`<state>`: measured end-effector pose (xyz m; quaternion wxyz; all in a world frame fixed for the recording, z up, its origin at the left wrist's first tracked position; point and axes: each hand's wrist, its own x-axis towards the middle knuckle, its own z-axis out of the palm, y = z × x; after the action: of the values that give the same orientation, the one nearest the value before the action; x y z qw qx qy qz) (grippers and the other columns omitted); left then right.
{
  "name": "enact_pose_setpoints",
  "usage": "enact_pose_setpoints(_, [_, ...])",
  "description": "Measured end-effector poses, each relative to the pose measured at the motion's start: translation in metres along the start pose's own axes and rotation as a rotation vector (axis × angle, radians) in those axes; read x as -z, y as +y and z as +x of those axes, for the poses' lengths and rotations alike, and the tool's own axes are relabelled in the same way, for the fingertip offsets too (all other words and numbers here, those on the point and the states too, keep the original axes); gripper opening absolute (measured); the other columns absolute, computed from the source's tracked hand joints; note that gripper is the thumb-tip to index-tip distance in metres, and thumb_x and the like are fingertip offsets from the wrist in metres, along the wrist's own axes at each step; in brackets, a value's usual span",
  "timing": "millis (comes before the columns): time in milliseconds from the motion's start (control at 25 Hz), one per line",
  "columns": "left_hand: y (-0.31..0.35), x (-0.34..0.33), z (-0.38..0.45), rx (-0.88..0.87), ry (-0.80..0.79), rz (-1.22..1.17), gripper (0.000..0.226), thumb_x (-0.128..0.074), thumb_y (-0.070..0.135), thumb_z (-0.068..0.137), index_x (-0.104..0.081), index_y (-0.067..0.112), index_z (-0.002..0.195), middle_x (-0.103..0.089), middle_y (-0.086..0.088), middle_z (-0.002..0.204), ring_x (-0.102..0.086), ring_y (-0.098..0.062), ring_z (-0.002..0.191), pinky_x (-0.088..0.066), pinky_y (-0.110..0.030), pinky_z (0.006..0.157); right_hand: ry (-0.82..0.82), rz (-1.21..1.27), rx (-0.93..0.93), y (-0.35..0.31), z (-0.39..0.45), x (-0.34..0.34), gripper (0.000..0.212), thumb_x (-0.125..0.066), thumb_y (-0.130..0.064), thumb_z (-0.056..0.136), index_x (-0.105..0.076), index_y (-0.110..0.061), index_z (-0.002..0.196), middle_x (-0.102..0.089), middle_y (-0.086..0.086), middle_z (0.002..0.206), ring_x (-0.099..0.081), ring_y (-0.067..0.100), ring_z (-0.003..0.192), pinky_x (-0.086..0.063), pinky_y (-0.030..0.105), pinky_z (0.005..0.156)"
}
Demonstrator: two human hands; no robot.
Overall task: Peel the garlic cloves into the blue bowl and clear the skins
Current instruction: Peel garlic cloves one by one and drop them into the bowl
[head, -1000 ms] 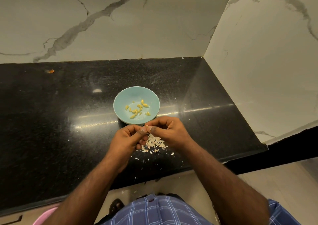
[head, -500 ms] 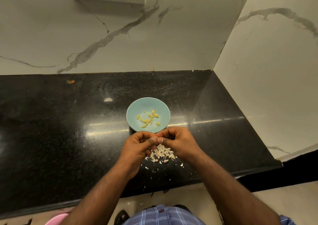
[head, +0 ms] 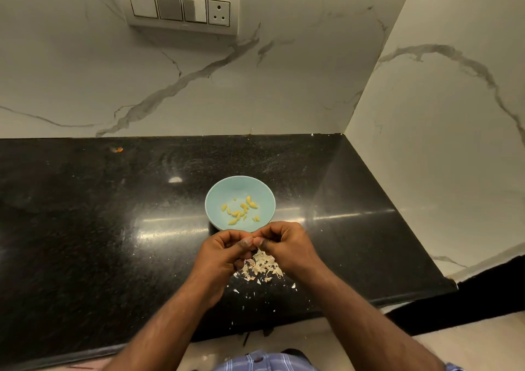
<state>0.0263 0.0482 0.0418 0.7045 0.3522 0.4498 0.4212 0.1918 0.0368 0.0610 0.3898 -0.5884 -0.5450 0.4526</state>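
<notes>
A blue bowl [head: 216, 200] stands on the black counter [head: 85, 228] and holds several peeled yellow garlic cloves [head: 241, 210]. Just in front of it my left hand [head: 224, 254] and my right hand [head: 287, 245] meet, fingers curled. Their thumbs and fingertips pinch a small garlic clove [head: 251, 240] between them; the clove is mostly hidden by the fingers. Below the hands lies a pile of pale garlic skins [head: 262, 267], with loose flakes scattered toward the counter's front edge.
Marble walls close the counter at the back and on the right. A switch panel [head: 181, 8] is on the back wall. A small orange scrap [head: 118, 149] lies at the far left of the counter. The counter's front edge runs below my forearms.
The view has tilted upward, bringing the switch panel fully into sight. Both hands stay together over the skin pile, working the clove between the fingertips.
</notes>
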Motion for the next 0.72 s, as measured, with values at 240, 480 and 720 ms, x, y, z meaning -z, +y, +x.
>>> enact_pose_setpoints(240, [-0.0006,0.0048,0.0013,-0.005,0.015,0.002,0.027,-0.077,0.013,0.079,-0.072,-0.004,0.1,-0.07,-0.013,0.078,-0.058,-0.013,0.064,-0.044,-0.022,0.055,0.0,0.028,-0.044,-0.0004,0.0009,-0.0019,0.01,-0.079,-0.009,0.086,-0.079,-0.016,0.092,-0.079,-0.001,0.089,-0.076,0.013,0.089,-0.061,0.039,0.089])
enact_pose_setpoints(480, [-0.0017,0.0023,0.0012,0.004,0.031,0.056,0.014,-0.077,0.006,0.083,-0.075,-0.003,0.094,-0.07,-0.008,0.068,-0.056,-0.007,0.054,-0.041,-0.016,0.048,0.083,-0.275,0.026,-0.0029,-0.0002,-0.0064,0.008,-0.081,-0.015,0.085,-0.078,-0.02,0.09,-0.076,-0.008,0.086,-0.071,0.003,0.083,-0.06,0.025,0.078])
enact_pose_setpoints(720, [-0.0027,0.0042,0.0051,0.005,0.07,0.062,0.009,-0.072,0.003,0.088,-0.074,-0.005,0.092,-0.069,-0.014,0.072,-0.055,-0.01,0.056,-0.04,-0.017,0.048,0.056,-0.362,0.075,-0.0035,0.0006,-0.0042,0.007,-0.079,-0.015,0.085,-0.077,-0.021,0.089,-0.075,-0.009,0.086,-0.069,0.003,0.084,-0.058,0.024,0.076])
